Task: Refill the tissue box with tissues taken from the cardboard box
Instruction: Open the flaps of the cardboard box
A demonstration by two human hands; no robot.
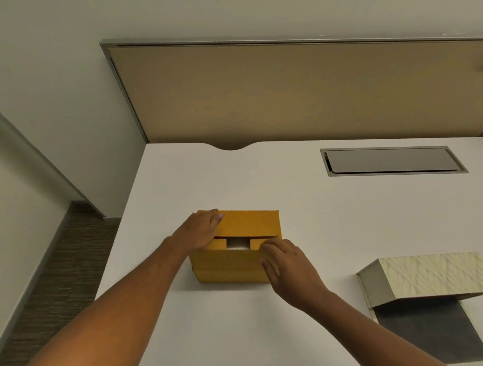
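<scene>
A yellow-brown cardboard box sits mid-desk with its top flaps partly apart. White tissues show through the gap between them. My left hand lies flat on the far-left flap, fingers over its edge. My right hand touches the near-right flap and corner, fingers curled against the card. The tissue box, cream with a leaf pattern, lies at the right with its lid raised and its dark inside exposed.
The white desk has a grey cable hatch at the back right and a tan partition panel behind it. The desk's left edge drops to a carpeted floor.
</scene>
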